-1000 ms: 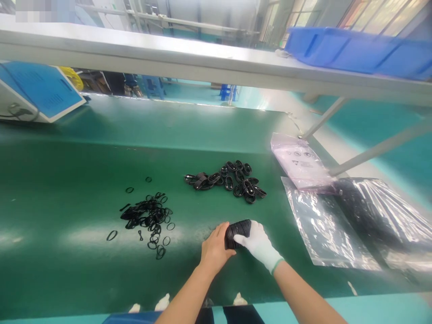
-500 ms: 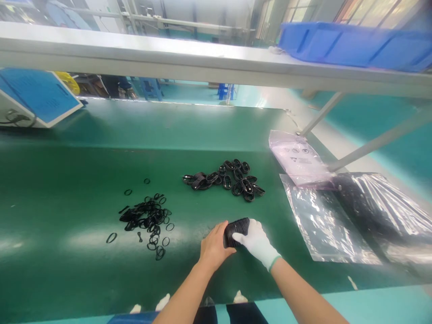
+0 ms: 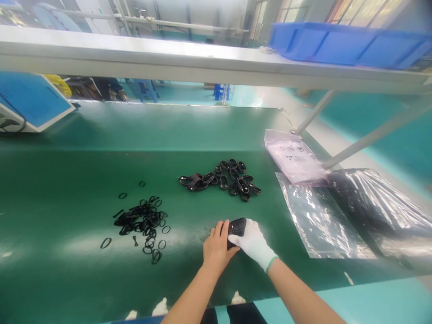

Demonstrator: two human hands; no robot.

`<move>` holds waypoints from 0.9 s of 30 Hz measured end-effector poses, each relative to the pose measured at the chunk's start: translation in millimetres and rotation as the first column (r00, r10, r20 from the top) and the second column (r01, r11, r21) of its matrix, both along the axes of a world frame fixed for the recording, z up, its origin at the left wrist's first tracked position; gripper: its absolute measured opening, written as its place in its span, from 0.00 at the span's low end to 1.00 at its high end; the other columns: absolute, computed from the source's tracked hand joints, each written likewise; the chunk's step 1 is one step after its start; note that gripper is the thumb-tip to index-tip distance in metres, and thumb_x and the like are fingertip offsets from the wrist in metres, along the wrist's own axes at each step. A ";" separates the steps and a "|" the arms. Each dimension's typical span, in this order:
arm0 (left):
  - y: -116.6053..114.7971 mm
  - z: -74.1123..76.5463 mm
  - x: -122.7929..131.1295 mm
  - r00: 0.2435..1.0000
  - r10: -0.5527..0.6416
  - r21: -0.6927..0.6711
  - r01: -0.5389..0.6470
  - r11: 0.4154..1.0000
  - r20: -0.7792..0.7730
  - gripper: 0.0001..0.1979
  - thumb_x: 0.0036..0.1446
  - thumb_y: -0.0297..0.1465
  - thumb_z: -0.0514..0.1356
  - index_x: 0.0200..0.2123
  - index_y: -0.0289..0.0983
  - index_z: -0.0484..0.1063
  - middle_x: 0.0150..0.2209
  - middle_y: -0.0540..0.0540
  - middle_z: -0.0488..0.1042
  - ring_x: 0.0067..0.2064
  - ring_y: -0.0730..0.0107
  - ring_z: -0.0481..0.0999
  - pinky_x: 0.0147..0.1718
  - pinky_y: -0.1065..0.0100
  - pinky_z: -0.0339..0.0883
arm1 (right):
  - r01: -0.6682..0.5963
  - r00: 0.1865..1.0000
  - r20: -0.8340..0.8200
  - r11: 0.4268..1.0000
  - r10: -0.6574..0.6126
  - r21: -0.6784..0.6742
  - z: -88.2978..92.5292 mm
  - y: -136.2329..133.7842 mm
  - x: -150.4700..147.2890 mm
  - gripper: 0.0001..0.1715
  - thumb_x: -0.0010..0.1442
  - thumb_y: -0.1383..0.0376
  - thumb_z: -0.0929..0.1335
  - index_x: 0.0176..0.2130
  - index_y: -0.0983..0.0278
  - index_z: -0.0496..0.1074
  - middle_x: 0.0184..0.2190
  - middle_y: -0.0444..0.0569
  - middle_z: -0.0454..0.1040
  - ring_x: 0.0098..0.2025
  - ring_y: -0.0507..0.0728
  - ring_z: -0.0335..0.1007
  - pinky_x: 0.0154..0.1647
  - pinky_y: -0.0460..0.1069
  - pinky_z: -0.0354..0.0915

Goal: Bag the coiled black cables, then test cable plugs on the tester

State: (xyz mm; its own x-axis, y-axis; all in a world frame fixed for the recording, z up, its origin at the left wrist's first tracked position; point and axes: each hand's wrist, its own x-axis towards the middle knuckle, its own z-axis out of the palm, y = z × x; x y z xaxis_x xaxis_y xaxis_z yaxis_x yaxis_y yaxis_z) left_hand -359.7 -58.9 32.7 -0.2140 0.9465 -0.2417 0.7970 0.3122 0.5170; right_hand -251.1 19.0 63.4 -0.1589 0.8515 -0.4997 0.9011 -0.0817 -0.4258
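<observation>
A row of stacked black rings (image 3: 237,227) lies on the green table between my hands. My bare left hand (image 3: 216,245) is closed around its left end, fingers over the top and thumb in front. My right hand (image 3: 252,240), in a white glove with a green cuff, grips the right end with its thumb across the near side. Beyond them are bundles of black rings (image 3: 243,185) in a loose cluster. To the left lies a scattered pile of thin black bands (image 3: 141,218), with several single ones apart from it.
On the right lie a clear plastic bag (image 3: 324,220), a pinkish printed bag (image 3: 293,155) and a plastic-wrapped dark bundle (image 3: 378,198). A white shelf (image 3: 168,63) crosses above the table, bearing a blue bin (image 3: 347,45). A blue-topped box (image 3: 30,101) stands at the far left.
My left hand has shifted slightly right along the row of rings, and its fingers cover more of the top. The whole view has moved a little.
</observation>
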 end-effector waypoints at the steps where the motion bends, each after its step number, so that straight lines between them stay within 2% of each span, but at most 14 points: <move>1: 0.3 -0.8 -0.1 1.000 -0.001 0.006 0.001 1.000 0.000 0.39 0.46 0.37 0.62 0.61 0.44 0.51 0.60 0.46 0.59 0.55 0.54 0.61 0.45 0.58 0.64 | -0.013 1.000 -0.007 1.000 0.013 -0.006 -0.1 0.9 1.8 0.38 0.44 0.53 0.68 0.51 0.70 0.61 0.47 0.61 0.63 0.48 0.65 0.66 0.48 0.54 0.62; 5: -1.0 -3.4 -4.2 1.000 0.007 0.022 -0.007 1.000 0.008 0.38 0.45 0.38 0.63 0.60 0.46 0.53 0.61 0.49 0.58 0.57 0.57 0.60 0.47 0.59 0.64 | -0.057 0.998 -0.036 0.998 0.057 -0.010 1.1 3.9 7.4 0.31 0.50 0.57 0.66 0.51 0.67 0.63 0.47 0.58 0.64 0.52 0.64 0.63 0.50 0.52 0.60; 11: -5.6 -5.6 -11.5 0.999 0.012 0.026 -0.013 1.000 0.040 0.39 0.43 0.39 0.64 0.59 0.46 0.54 0.60 0.51 0.59 0.58 0.63 0.59 0.50 0.62 0.63 | -0.069 0.997 -0.041 0.997 0.069 -0.022 3.5 5.8 9.3 0.32 0.50 0.59 0.67 0.54 0.67 0.61 0.47 0.58 0.64 0.53 0.63 0.62 0.50 0.52 0.59; 23: -3.7 -7.3 -10.1 0.997 -0.041 0.025 0.039 0.999 0.066 0.38 0.44 0.36 0.64 0.59 0.50 0.54 0.60 0.54 0.59 0.58 0.60 0.61 0.48 0.58 0.64 | -0.097 0.994 -0.047 0.993 0.094 -0.064 4.5 9.2 10.5 0.30 0.50 0.60 0.68 0.52 0.67 0.62 0.46 0.57 0.64 0.49 0.62 0.65 0.48 0.52 0.60; 27: -1.9 -6.5 -10.6 0.997 -0.024 0.011 0.023 1.000 0.077 0.39 0.44 0.37 0.64 0.60 0.49 0.53 0.60 0.54 0.59 0.57 0.62 0.62 0.48 0.61 0.64 | -0.100 0.994 -0.044 0.993 0.097 -0.063 1.7 10.2 10.2 0.30 0.50 0.60 0.68 0.52 0.67 0.63 0.45 0.56 0.65 0.48 0.60 0.66 0.47 0.51 0.61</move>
